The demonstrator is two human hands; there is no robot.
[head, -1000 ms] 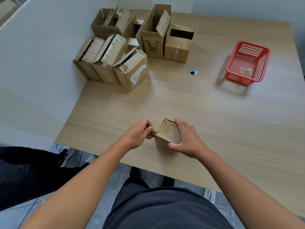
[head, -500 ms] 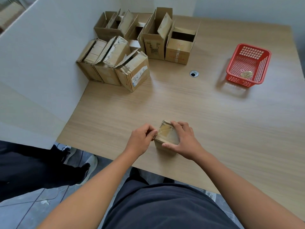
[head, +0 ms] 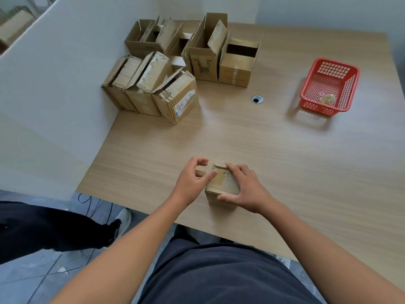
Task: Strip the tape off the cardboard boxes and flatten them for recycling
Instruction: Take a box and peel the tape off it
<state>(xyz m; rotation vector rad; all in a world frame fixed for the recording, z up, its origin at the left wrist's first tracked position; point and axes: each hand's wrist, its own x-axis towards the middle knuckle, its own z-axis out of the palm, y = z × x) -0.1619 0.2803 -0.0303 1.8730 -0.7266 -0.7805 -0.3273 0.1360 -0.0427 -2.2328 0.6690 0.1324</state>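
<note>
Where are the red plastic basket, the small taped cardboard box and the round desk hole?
red plastic basket [head: 349, 88]: head view, right mesh wall.
small taped cardboard box [head: 222, 183]: head view, taped top face.
round desk hole [head: 257, 99]: head view, its centre.

Dark navy clothing, bare forearms

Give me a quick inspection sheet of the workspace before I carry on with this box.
Surface: wooden table, with a grommet hole.
Job's things: small taped box at the near edge; three leaning boxes by the white partition; open boxes behind them.
Clutter: red basket holding a tape wad.
Grippers: right hand grips the small taped box; left hand rests its thumb on the top, fingers loosely curled.
Cables: thin cables on the floor, left of the table.
Surroundings: white partition at left; another person's leg.
</note>
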